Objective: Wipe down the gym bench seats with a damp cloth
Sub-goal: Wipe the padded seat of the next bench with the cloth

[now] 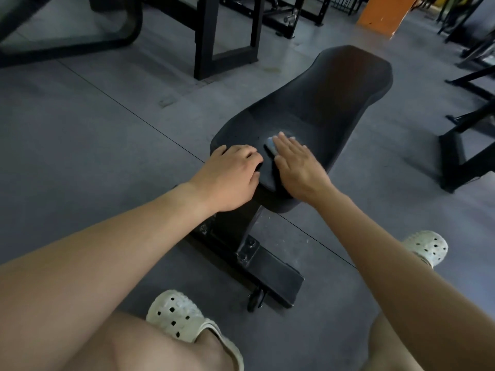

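Note:
A black padded gym bench (318, 103) runs away from me, up and to the right. My right hand (297, 167) lies flat on its near end, fingers together, pressing a small light blue cloth (270, 143) against the pad; only the cloth's far edge shows past my fingertips. My left hand (230, 175) rests on the near left edge of the bench pad with its fingers curled over the padding, close beside the right hand. It holds nothing else.
The bench's black steel foot (267, 271) with a small wheel sits on the grey floor between my two white clogs (176, 314). Black machine frames (206, 41) stand behind and at the right. An orange pillar (385, 14) is at the top right.

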{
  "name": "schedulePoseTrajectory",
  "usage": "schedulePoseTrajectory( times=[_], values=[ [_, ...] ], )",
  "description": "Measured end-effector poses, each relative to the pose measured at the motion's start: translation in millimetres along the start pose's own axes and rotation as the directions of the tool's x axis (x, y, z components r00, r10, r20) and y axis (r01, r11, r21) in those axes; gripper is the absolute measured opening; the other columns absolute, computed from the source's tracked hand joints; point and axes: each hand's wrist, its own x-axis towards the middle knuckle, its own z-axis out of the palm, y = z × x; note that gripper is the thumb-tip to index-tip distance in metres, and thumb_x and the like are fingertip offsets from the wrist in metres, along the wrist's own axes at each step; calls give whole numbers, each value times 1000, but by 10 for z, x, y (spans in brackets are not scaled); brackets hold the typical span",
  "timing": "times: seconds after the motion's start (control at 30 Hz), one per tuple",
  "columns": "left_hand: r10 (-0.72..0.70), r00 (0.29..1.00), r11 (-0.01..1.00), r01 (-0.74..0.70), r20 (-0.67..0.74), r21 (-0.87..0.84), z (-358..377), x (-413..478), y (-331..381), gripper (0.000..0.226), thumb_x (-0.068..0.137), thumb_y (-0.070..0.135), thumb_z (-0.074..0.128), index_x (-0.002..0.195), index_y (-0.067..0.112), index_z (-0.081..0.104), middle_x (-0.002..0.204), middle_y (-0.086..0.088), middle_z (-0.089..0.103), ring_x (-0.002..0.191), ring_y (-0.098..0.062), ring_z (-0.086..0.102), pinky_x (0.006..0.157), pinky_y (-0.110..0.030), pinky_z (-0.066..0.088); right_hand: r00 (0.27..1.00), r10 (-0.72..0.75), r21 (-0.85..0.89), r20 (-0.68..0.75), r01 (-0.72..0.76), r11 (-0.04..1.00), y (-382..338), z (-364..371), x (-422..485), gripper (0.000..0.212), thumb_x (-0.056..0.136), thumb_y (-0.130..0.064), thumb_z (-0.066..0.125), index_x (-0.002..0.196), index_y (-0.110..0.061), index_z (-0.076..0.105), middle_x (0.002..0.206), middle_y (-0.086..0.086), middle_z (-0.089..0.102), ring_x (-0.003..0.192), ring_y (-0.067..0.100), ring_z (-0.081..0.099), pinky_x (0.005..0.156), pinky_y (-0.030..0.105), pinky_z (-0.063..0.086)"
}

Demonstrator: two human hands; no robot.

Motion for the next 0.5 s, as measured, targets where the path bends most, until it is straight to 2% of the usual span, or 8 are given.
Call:
schedulePoseTrajectory(
  times=[0.1,0.2,0.4,0.5],
  values=[
    [5,999,1000,-4,-33,15,5,-8,-11,38,104,33,48,137,16,55,141,-4,56,131,-24,53,111,-47,43,986,-163,-9,42,163,987,-81,8,-241,54,111,-32,24,163,-23,16,170,-3,11,157,15,4,128,36,2],
    [-19,998,999,21,-61,31,2,-51,-20,37,102,36,50,132,15,57,134,-5,57,122,-25,57,105,-44,47,979,-186,-21,84,188,982,36,-70,-193,53,111,-34,24,163,-27,16,170,-8,11,156,9,3,126,32,0],
    [-95,992,995,98,-82,31,-44,-122,-158,40,103,41,48,132,14,55,133,-8,54,120,-26,55,102,-43,47,994,108,-27,31,-107,994,223,-132,454,54,109,-30,23,162,-21,20,171,1,13,157,19,11,127,43,7],
    [-109,991,994,111,-79,25,-56,-137,-218,41,103,42,47,133,14,54,134,-5,52,119,-25,55,102,-45,47,990,138,-15,-2,-138,990,69,-74,587,55,108,-29,23,162,-18,21,170,4,13,157,24,12,128,44,9]
  ],
)
